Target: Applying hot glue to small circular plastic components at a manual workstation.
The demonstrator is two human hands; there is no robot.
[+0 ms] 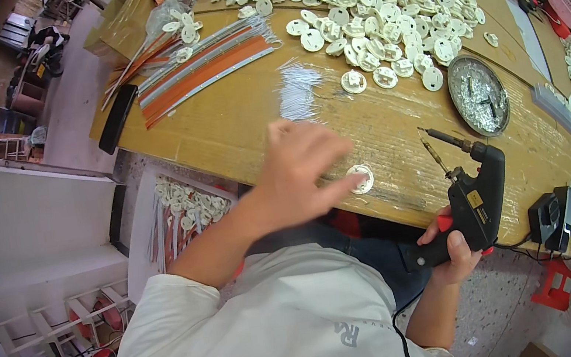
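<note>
Hands: left hand on disc, near table edge

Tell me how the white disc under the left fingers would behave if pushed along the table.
The white disc lies flat under the left hand, so it would likely slide, not roll. It looks like thin moulded plastic: probably light and stiff. The wooden table looks grainy, so some drag is likely.

One view only, head-worn, so we have no second view to share ground with. We look steeply down from above our own chest and forearms onto the wooden workbench, which runs from upper left to lower right. Fisheye lens: the bench edge bows and a dark rim closes the corners. Our left hand and right hand sit close, low in frame; the floor lies left, farther off.
</note>
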